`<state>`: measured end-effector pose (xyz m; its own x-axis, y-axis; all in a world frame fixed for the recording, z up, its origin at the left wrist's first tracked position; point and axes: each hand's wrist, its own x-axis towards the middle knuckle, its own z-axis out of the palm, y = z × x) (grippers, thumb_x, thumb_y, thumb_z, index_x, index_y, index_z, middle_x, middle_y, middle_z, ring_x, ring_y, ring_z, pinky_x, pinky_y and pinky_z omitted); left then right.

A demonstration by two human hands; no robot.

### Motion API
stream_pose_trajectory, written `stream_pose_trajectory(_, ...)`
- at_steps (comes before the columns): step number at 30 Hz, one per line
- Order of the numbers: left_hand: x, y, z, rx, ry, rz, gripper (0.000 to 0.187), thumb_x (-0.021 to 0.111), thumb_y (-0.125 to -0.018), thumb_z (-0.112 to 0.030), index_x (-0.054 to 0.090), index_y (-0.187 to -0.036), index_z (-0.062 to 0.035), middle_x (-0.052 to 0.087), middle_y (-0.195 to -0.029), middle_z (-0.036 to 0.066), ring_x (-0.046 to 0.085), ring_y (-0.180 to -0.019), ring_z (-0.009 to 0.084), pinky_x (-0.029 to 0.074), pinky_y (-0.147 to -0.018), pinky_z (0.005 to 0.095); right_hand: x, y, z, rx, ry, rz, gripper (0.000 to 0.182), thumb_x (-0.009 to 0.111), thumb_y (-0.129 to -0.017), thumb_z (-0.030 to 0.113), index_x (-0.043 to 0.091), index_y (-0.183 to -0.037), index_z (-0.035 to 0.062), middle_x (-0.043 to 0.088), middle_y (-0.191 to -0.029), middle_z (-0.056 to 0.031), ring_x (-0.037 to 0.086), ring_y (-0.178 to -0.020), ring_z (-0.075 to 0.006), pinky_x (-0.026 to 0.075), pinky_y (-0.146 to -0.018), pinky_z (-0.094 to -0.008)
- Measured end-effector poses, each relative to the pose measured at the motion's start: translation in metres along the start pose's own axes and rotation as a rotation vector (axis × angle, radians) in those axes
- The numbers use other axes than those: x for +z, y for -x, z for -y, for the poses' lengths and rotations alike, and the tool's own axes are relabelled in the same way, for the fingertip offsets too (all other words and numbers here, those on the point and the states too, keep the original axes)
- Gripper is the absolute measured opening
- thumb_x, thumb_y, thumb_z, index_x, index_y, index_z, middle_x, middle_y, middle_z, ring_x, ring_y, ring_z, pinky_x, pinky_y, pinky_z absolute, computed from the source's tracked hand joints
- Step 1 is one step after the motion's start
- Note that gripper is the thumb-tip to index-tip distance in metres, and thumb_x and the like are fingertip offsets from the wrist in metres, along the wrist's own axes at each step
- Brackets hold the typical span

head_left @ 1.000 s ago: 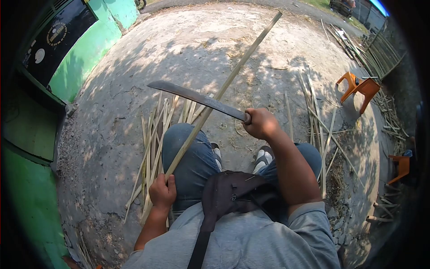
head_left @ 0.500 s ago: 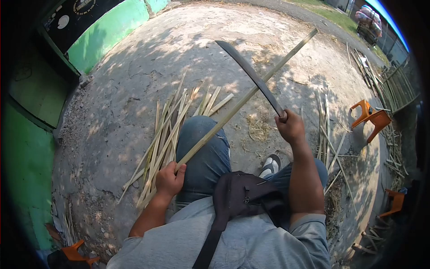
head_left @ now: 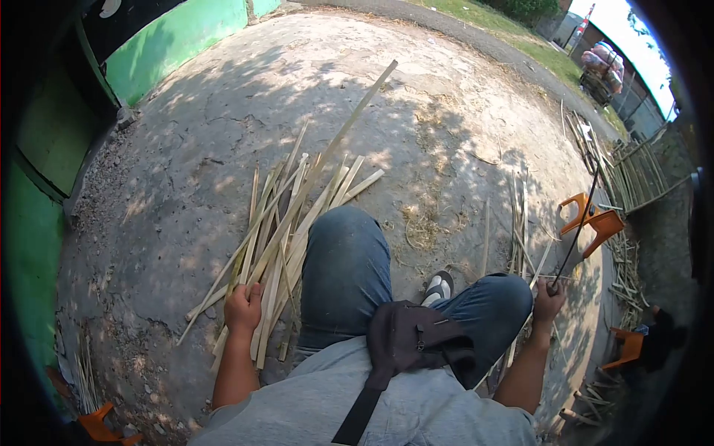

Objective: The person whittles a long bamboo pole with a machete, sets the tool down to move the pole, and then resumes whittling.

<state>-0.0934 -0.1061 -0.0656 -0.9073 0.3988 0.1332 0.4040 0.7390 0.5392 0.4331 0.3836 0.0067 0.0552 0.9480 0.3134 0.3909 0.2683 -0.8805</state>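
Observation:
My left hand [head_left: 243,308] is closed around the lower end of a long bamboo strip [head_left: 338,141], which slants up and away over the ground. Under and beside it lies a loose pile of bamboo strips [head_left: 269,316], left of my raised knee. Out to the right, my right hand [head_left: 549,301] grips a machete [head_left: 579,230] by its handle. The blade points upward and shows almost edge-on, as a thin dark line. It is apart from the strip.
More bamboo strips [head_left: 518,223] lie on the ground at the right. An orange plastic stool [head_left: 604,225] stands behind the machete blade. Green walls [head_left: 171,48] bound the left side. A loaded cart [head_left: 601,70] is far off at the upper right.
The machete has swung away to the right, leaving the strip it crossed before. My left hand has moved left and down, and the strip now stands steeper, over the pile.

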Motion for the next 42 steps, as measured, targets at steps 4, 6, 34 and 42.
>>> stream_pose_trajectory(4, 0.035, 0.012, 0.056, -0.114, -0.044, 0.046, 0.061, 0.055, -0.102, -0.057, 0.058, -0.076, -0.0014, 0.063, -0.071, 0.026, 0.063, -0.071, 0.0489, 0.045, -0.062, 0.0565, -0.061, 0.083, -0.143, 0.391, 0.239, -0.035, 0.025, 0.077, -0.085, 0.015, 0.064, -0.092, -0.0063, 0.068, -0.081, -0.0086, 0.060, -0.070, -0.0156, 0.047, -0.064, -0.0354)
stream_pose_trajectory(6, 0.039, 0.013, 0.063, -0.200, -0.073, 0.122, 0.060, 0.055, -0.101, -0.057, 0.059, -0.079, -0.0010, 0.064, -0.074, 0.026, 0.065, -0.074, 0.0482, 0.046, -0.065, 0.0565, -0.076, 0.144, -0.174, 0.454, 0.309, 0.041, 0.030, 0.079, -0.082, 0.020, 0.072, -0.096, -0.0056, 0.072, -0.085, -0.0100, 0.063, -0.072, -0.0155, 0.049, -0.065, -0.0333)
stream_pose_trajectory(34, 0.102, 0.066, 0.185, -0.281, -0.082, 0.954, 0.043, 0.070, -0.096, -0.040, 0.067, -0.111, 0.0003, 0.068, -0.092, 0.017, 0.070, -0.085, 0.0308, 0.055, -0.075, 0.0507, -0.157, 0.243, -0.263, 1.011, 0.385, -0.273, 0.054, 0.072, -0.085, 0.029, 0.063, -0.122, -0.0103, 0.071, -0.110, -0.0282, 0.072, -0.098, -0.0411, 0.056, -0.084, -0.0489)
stream_pose_trajectory(42, 0.091, 0.015, 0.077, -0.407, -0.001, 0.762, 0.041, 0.069, -0.096, -0.038, 0.066, -0.113, -0.0006, 0.069, -0.092, 0.016, 0.070, -0.084, 0.0293, 0.055, -0.073, 0.0498, -0.193, 0.262, -0.308, 1.321, 0.272, -0.003, 0.026, 0.064, -0.097, 0.024, 0.062, -0.106, -0.0002, 0.062, -0.081, -0.0110, 0.058, -0.058, -0.0213, 0.047, -0.051, -0.0409)
